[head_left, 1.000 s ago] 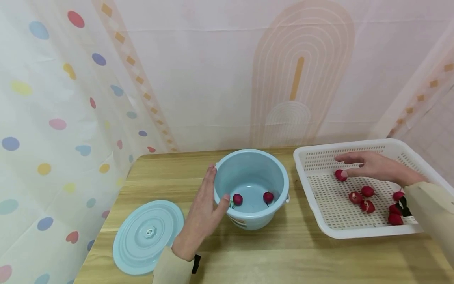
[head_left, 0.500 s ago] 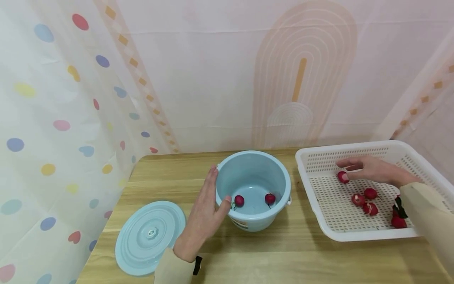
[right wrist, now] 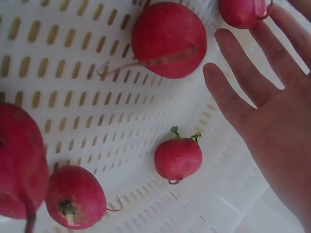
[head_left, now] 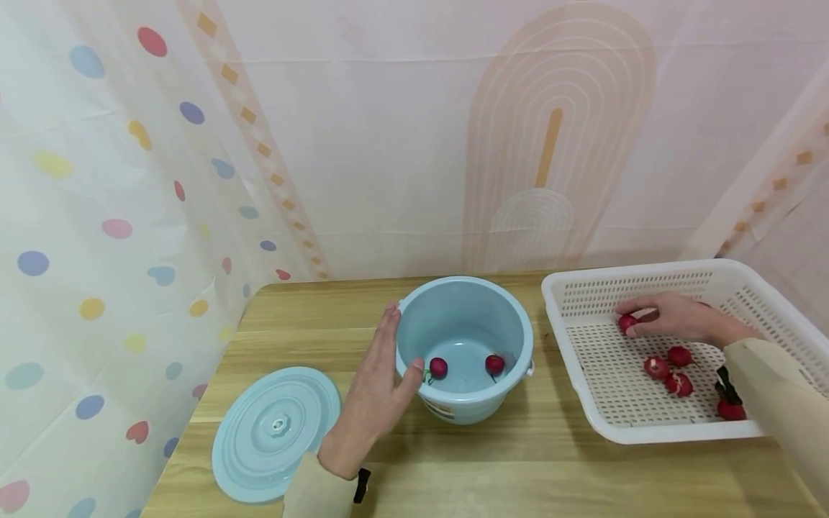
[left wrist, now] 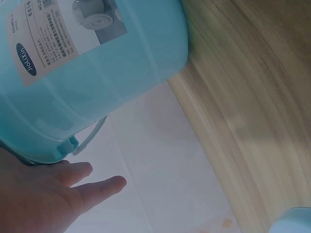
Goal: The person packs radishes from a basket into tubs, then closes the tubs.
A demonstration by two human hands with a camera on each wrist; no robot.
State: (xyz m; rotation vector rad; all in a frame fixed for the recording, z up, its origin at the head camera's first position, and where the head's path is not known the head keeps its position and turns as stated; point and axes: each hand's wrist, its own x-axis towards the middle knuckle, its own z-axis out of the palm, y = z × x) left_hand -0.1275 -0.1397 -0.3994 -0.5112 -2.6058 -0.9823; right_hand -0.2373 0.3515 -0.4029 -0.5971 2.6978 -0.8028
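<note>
My left hand rests with extended fingers against the left side of a light blue bucket, its thumb at the front rim. Two red radishes, a left one and a right one, lie on the bucket floor. Over a white perforated basket, my right hand pinches a radish between thumb and fingers. That radish shows at the fingertips in the right wrist view. Several other radishes lie in the basket, some partly hidden by the right sleeve.
A round light blue lid lies on the wooden table, left of the bucket. The bucket's handle joint sticks out on its right. A patterned curtain hangs behind the table.
My right hand's fingers have lowered and closed around the radish at the basket's left part. The left hand keeps its place on the bucket. The whole view has shifted slightly.
</note>
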